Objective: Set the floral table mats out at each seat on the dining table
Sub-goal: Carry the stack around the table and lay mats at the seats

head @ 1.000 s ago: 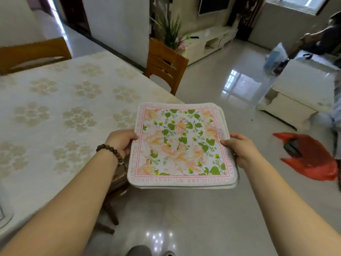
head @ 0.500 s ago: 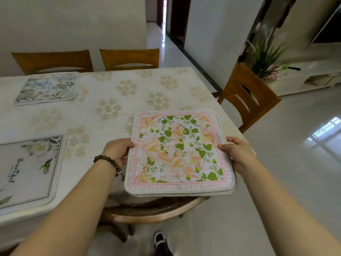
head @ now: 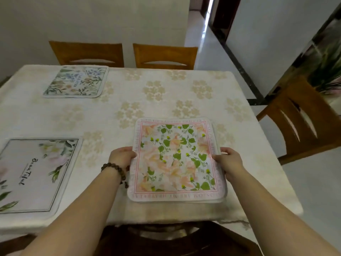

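I hold a small stack of floral mats (head: 176,159), the top one pink-bordered with peach flowers and green leaves, over the near right part of the dining table (head: 166,100). My left hand (head: 122,156) grips the stack's left edge and my right hand (head: 228,159) grips its right edge. Whether the stack rests on the cloth or hovers just above it I cannot tell. A pale mat with black script (head: 35,174) lies at the near left seat. A blue-green floral mat (head: 76,82) lies at the far left seat.
Two wooden chairs (head: 164,56) stand along the far side, another chair (head: 302,119) at the right end, and a dark chair back (head: 166,235) sits right below me. A white wall runs behind the table, with a doorway (head: 208,17) and tiled floor to the right.
The view has swung left from the living room onto the table. The stack, held in both hands throughout, has come from beside the table edge to over the near right seat.
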`<state>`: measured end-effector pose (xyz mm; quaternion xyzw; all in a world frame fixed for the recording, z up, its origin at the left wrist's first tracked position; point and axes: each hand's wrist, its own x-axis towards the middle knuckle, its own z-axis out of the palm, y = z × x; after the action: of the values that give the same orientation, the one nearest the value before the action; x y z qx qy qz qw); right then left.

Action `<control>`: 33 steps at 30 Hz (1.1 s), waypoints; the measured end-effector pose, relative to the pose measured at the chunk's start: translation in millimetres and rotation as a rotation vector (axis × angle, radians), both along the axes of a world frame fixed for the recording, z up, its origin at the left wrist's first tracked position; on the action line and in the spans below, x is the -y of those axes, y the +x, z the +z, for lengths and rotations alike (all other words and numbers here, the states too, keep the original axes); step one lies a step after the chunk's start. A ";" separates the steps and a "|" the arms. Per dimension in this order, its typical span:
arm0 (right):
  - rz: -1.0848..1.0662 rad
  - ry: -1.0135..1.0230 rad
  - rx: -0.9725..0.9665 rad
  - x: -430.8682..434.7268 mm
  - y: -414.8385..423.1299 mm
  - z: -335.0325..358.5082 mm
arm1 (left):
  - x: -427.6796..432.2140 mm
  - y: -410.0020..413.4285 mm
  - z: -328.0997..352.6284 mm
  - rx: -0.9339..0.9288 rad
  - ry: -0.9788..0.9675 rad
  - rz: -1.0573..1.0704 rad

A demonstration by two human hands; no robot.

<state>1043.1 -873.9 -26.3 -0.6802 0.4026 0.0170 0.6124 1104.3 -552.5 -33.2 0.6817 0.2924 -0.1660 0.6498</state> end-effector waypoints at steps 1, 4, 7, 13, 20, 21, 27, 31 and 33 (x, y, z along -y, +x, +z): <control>0.004 -0.011 -0.017 0.2 5.4 -5.6 | 3.9 3.3 -4.1 -0.007 0.021 0.012; 0.024 -0.039 -0.077 4.9 17.0 -22.9 | 15.9 11.4 -15.6 -0.036 0.110 0.051; 0.077 -0.110 -0.130 9.6 22.2 -35.8 | 24.9 14.7 -29.2 -0.059 0.174 0.046; 0.168 -0.197 -0.191 15.5 24.5 -48.5 | 31.8 15.1 -41.2 -0.096 0.210 0.020; 0.160 -0.189 -0.167 25.9 35.5 -49.5 | 27.0 17.7 -38.6 -0.096 0.201 0.010; 0.170 -0.171 -0.173 24.9 36.3 -50.1 | 26.5 17.6 -38.2 -0.100 0.193 0.006; 0.184 -0.113 -0.255 22.4 41.4 -52.5 | 20.2 15.8 -42.8 -0.123 0.121 -0.020; 0.165 0.005 -0.253 24.9 37.5 -52.8 | 17.6 15.2 -43.9 -0.112 0.057 0.003; 0.162 0.021 -0.216 23.9 34.7 -50.9 | 16.6 15.2 -41.0 -0.103 0.011 0.004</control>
<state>1077.7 -897.8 -77.2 -0.6981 0.4097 0.1439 0.5693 1119.6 -569.2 -74.2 0.6754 0.3277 -0.1978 0.6303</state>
